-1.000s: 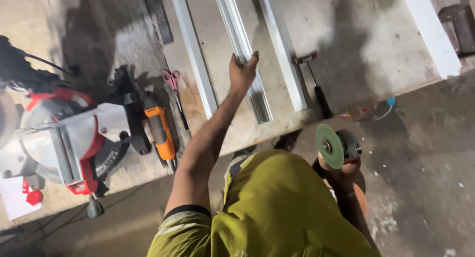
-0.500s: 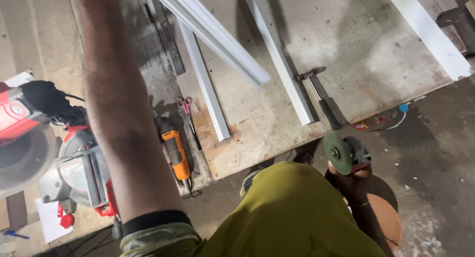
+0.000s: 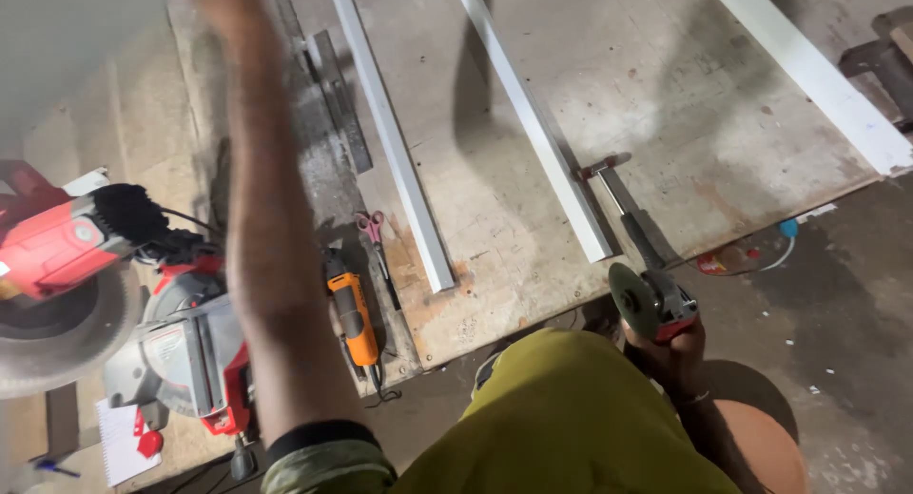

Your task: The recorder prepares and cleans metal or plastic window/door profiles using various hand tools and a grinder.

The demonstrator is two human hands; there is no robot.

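R hand (image 3: pixel 677 347) clenched on angle grinder (image 3: pixel 654 302), held at near edge of table (image 3: pixel 666 104), disc facing left, just below the hammer (image 3: pixel 623 204). L hand (image 3: pixel 221 1) raised high at top of frame, blurred, so can't tell fingers' state or if holding anything. L forearm crosses over miter saw (image 3: pixel 181 351) on the floor. On table: 2 white profiles (image 3: pixel 395 152) (image 3: pixel 537 133) lying parallel, apart. Scissors (image 3: pixel 373 230) + orange power tool (image 3: pixel 354 315) near table's left corner.
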